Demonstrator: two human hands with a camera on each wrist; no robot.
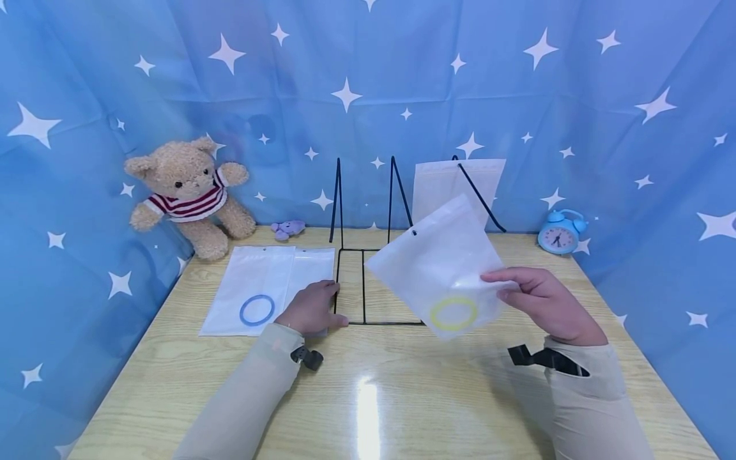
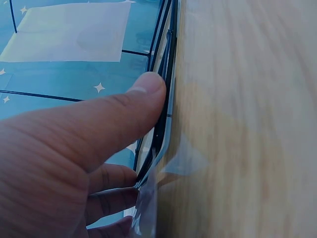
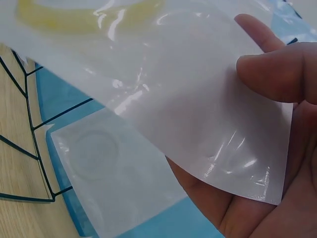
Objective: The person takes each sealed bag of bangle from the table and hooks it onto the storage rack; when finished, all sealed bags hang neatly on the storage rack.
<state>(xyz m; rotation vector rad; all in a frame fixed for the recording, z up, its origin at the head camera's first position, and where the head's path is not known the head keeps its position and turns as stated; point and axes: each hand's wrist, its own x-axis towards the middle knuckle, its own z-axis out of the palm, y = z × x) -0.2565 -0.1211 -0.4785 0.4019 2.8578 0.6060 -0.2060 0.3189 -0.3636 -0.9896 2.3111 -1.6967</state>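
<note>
My right hand [image 1: 552, 306] pinches a translucent zip bag [image 1: 437, 268] between thumb and fingers at its right corner. The bag is held tilted in front of the black wire rack [image 1: 363, 287], its small punched hole at the upper left. Inside it shows a yellow ring [image 1: 434, 314]. At the rack's left base edge, my left hand [image 1: 310, 308] grips the wire, thumb on one side and fingers on the other. Another bag [image 1: 454, 179] hangs from the rack's right prong; a faint ring shows through this hanging bag [image 3: 148, 193] in the right wrist view.
Two more bags lie overlapping left of the rack, the outer bag [image 1: 247, 268] with a blue ring [image 1: 242, 313]. A teddy bear [image 1: 186, 191], a small purple toy [image 1: 287, 229] and a blue alarm clock [image 1: 559, 237] line the back, before a starry curtain [image 1: 310, 121].
</note>
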